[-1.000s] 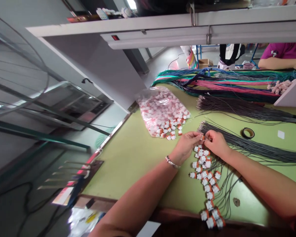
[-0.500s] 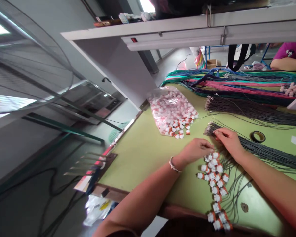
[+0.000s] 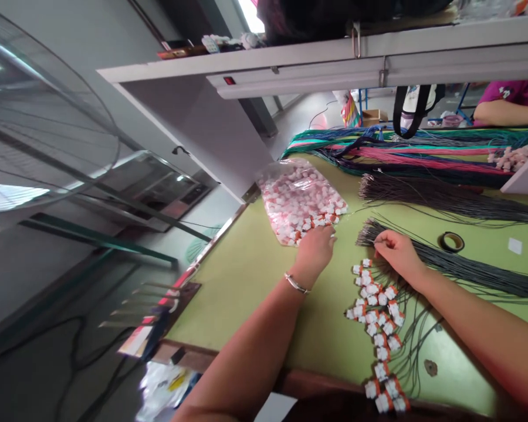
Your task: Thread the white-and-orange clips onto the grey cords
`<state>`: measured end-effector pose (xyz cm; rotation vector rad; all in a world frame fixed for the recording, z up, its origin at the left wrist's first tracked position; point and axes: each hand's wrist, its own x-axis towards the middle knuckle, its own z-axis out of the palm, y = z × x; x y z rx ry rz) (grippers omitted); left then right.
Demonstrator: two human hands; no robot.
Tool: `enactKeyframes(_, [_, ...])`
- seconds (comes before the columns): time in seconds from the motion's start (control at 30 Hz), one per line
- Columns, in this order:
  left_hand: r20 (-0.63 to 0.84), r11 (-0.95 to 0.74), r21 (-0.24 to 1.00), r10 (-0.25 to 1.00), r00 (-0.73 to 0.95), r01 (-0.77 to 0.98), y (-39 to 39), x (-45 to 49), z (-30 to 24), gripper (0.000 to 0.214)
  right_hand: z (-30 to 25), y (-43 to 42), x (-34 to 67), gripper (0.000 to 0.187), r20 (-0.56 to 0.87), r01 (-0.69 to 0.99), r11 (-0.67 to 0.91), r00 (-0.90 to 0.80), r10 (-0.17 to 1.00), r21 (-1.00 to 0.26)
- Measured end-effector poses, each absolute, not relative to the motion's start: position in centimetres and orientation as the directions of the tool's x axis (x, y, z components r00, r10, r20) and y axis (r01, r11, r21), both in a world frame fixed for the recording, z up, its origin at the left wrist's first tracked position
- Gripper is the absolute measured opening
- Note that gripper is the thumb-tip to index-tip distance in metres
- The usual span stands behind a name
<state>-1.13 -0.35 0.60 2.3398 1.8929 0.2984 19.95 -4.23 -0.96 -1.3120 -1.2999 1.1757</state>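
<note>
Connectors [image 3: 305, 223], small white and orange ones, spill from a clear bag [image 3: 297, 196] on the green table [image 3: 246, 275]; the left hand [image 3: 314, 251] reaches among them, fingers curled. The right hand [image 3: 396, 255] pinches one wire of the grey wire bundle [image 3: 466, 266].

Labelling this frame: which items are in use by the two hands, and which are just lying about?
In use:
left hand at the bag of connectors
right hand pinching a wire of the grey wire bundle
finished connector leads

Lying about:
tape roll
coloured wire bundles
brown wire bundle
white tag
</note>
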Motion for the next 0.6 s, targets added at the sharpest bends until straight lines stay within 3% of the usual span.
enactKeyframes(0.1, [0.092,-0.265,0.221,0.964,0.251,0.938,-0.4,-1.1,0.4,0.032,-0.9,-4.2,20.0,0.013,0.007,0.164,0.010,-0.016,1.000,-0.986])
enactKeyframes(0.17, [0.159,-0.258,0.302,0.963,0.219,0.917,-0.6,-1.2,0.4,0.034,-1.0,-4.1,20.0,0.014,0.023,0.174,0.026,-0.016,1.000,-0.984])
enactKeyframes(0.27, [0.149,-0.178,0.625,0.983,0.107,0.760,-0.9,-1.1,0.6,0.028,-1.2,-4.0,20.0,0.017,0.018,0.166,0.021,-0.019,1.000,-0.986])
enactKeyframes(0.37, [-0.100,0.065,0.946,0.990,0.097,0.319,-1.5,0.0,0.8,0.023,-1.2,-4.0,20.0,0.019,0.009,0.170,0.013,-0.027,1.000,-0.985])
enactKeyframes(0.47, [-0.245,0.273,0.956,0.946,0.213,-0.111,-2.4,1.6,0.6,0.023,-1.1,-4.1,20.0,0.016,0.023,0.182,0.031,-0.045,0.999,-0.983])
enactKeyframes(0.6, [-0.316,0.421,0.833,0.894,0.317,-0.359,-3.0,3.3,0.1,0.024,-0.9,-4.4,19.9,0.011,0.047,0.201,0.060,-0.069,0.997,-0.978])
